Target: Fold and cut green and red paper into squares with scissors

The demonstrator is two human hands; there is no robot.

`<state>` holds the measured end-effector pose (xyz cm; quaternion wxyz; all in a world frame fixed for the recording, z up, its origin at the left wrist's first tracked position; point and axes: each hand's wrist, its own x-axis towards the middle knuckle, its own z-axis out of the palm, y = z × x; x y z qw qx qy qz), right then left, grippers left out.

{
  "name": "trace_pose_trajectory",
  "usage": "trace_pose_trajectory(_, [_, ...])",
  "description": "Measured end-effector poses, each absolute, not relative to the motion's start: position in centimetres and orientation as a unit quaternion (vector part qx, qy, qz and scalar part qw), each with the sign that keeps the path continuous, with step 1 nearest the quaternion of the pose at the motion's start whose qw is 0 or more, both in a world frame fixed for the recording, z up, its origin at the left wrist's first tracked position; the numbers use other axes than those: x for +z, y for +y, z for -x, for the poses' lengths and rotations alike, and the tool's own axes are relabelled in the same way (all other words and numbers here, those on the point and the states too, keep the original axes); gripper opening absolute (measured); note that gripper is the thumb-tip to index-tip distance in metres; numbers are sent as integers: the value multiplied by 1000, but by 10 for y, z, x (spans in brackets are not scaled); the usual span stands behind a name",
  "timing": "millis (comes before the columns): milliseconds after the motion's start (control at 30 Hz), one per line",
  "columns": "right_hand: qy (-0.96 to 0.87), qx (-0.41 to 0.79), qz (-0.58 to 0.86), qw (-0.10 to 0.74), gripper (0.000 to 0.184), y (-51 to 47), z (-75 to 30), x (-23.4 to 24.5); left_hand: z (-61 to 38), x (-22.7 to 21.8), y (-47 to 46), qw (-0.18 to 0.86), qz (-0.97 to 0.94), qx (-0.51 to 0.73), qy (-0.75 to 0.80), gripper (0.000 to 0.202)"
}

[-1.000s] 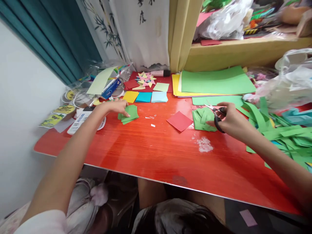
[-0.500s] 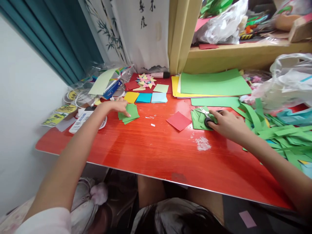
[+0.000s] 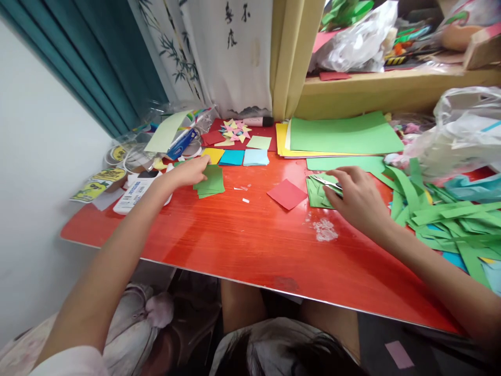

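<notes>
My left hand [image 3: 191, 171] reaches far left, fingers stretched out, their tips resting on a small stack of green paper squares [image 3: 212, 182] on the red table [image 3: 250, 245]. My right hand [image 3: 353, 196] lies knuckles up over a pile of cut green pieces [image 3: 315, 192]. Its fingers curl over the handles of the scissors [image 3: 327, 181], whose metal blades stick out to the left of the fingers. A red paper square [image 3: 287, 194] lies flat between the two hands.
Yellow, blue and pale blue squares [image 3: 232, 156] and a paper star [image 3: 234, 130] lie behind the left hand. Large green and yellow sheets [image 3: 344, 134] lie at the back. Green strips [image 3: 442, 219] and plastic bags [image 3: 465, 133] crowd the right. Tape rolls and stickers [image 3: 113, 172] sit at the left edge.
My right hand has lowered the scissors from above the table onto the green pile and now covers their handles. My left hand has slid slightly forward on the green squares.
</notes>
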<state>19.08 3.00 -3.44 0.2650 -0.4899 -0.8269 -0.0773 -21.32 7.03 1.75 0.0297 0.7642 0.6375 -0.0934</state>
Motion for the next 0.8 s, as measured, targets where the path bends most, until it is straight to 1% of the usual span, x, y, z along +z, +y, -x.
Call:
trace_pose_trajectory(33, [-842,-21,454,292,33,29,-183,-35,209,22,64,35,-772,-71,631,42])
trace_pose_trajectory(100, [-864,85,390,306,33,27,-159,-35,200,31,53,47,-789,-31,612,36])
trace_pose_trajectory(167, [-878,185,338,285,43,26,-126,-34,190,39,46,48,-811,6,583,33])
trace_pose_trajectory(233, [-847,272,333,312,58,32,-85,-33,181,43,42,50,-831,37,553,38])
trace_pose_trajectory(300, [-812,330,325,355,65,44,-42,-34,176,42,41,56,-843,66,531,46])
trace_pose_trajectory(333, [-801,354,315,366,61,52,-22,-35,175,39,42,56,-845,85,525,50])
trace_pose_trajectory(400, [-768,401,337,369,30,67,12,-41,179,28,46,44,-836,151,526,56])
trace_pose_trajectory(433, [-746,414,361,377,18,73,25,-44,182,20,49,38,-823,201,530,58])
trace_pose_trajectory(467, [-720,431,371,397,13,77,35,-48,187,11,52,36,-802,265,534,59])
trace_pose_trajectory(567, [-679,455,362,448,7,82,48,-58,201,-24,61,84,-705,464,530,65])
trace_pose_trajectory(633, [-672,449,339,481,7,82,48,-62,204,-46,64,153,-649,539,515,60])
trace_pose_trajectory(733, [-666,433,321,516,14,83,45,-62,197,-66,65,235,-626,556,494,51])
trace_pose_trajectory(800, [-665,420,324,526,22,83,45,-62,192,-71,65,238,-629,537,510,52])
